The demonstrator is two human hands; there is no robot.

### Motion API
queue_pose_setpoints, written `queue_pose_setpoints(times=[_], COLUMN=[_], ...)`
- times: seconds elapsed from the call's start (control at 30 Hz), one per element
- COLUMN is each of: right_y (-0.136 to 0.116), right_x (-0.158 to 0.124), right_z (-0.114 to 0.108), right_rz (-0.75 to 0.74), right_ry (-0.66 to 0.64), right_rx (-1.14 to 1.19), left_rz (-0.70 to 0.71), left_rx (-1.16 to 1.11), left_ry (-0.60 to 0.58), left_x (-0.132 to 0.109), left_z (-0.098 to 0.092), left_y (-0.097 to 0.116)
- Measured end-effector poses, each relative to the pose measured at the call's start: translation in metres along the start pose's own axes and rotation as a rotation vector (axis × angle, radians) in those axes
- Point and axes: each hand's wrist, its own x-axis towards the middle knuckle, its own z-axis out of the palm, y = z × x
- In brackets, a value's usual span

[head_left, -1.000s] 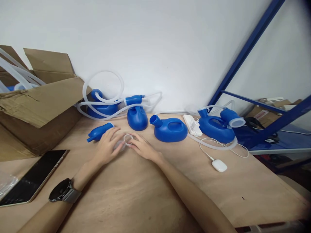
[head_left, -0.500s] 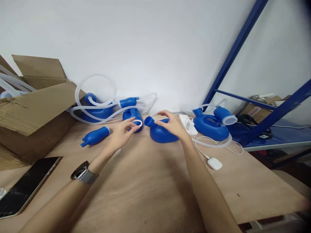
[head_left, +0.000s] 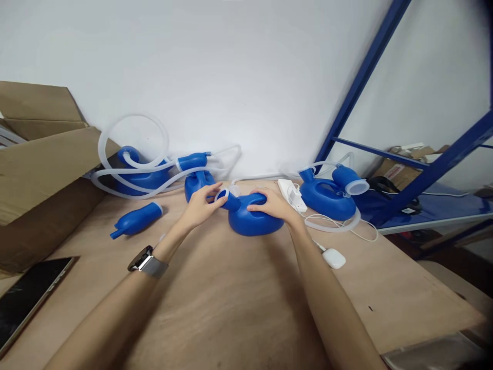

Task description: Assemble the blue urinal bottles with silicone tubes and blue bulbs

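A blue plastic urinal bottle (head_left: 252,224) with a handle sits on the wooden table in front of me, its neck slanting up to the left. My right hand (head_left: 271,203) is wrapped around the bottle's handle. Thumb and fingers of my left hand (head_left: 202,205) pinch a thin white ring (head_left: 217,195) at the bottle's mouth; whether it is seated on the rim I cannot tell. To the left lies a loose blue funnel-shaped piece (head_left: 136,220) with a white rim.
Behind, blue bottles (head_left: 144,181) with coiled clear hoses (head_left: 103,149) stand by the wall. An open cardboard box (head_left: 42,174) and a phone (head_left: 31,293) are left. Right are a power strip (head_left: 291,195), another bottle (head_left: 327,200), a white charger (head_left: 334,258) and a blue metal frame (head_left: 356,87).
My left hand has brought the white ring right, to the bottle's mouth. My right hand has closed on the handle, and the bottle sits slightly nearer. The view has shifted a little.
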Motion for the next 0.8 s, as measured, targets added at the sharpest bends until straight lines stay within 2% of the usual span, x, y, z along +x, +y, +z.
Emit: queue_pose_setpoints(times=[0.1,0.23,0.33,0.43,0.5,0.57,0.7,0.8], right_y=[-0.003,-0.007,-0.009,-0.010,-0.011,-0.012,-0.013,-0.015], right_x=[-0.003,-0.004,-0.004,-0.005,-0.005,-0.006,-0.007,-0.007], right_z=[-0.003,-0.003,-0.003,-0.003,-0.003,-0.003,-0.002,-0.003], right_rz=[0.058,0.101,0.101,0.097,0.085,0.074,0.067,0.048], right_ry=[-0.067,-0.075,-0.070,-0.068,-0.066,-0.073,-0.080,-0.078], right_rx=[-0.019,-0.047,-0.050,-0.048,-0.049,-0.044,-0.036,-0.034], left_rz=[0.046,0.117,0.067,-0.013,-0.105,-0.182,-0.204,-0.216], left_rx=[0.082,0.237,0.249,0.255,0.199,0.102,0.003,-0.061], left_ry=[-0.077,-0.140,-0.166,-0.230,-0.208,-0.155,-0.164,-0.155], left_x=[-0.006,-0.012,-0.007,0.008,0.020,0.030,0.038,0.037], left_z=[-0.010,-0.017,-0.023,-0.025,-0.017,-0.003,0.031,0.042], left_y=[0.010,0.023,0.031,0.037,0.039,0.036,0.025,0.019])
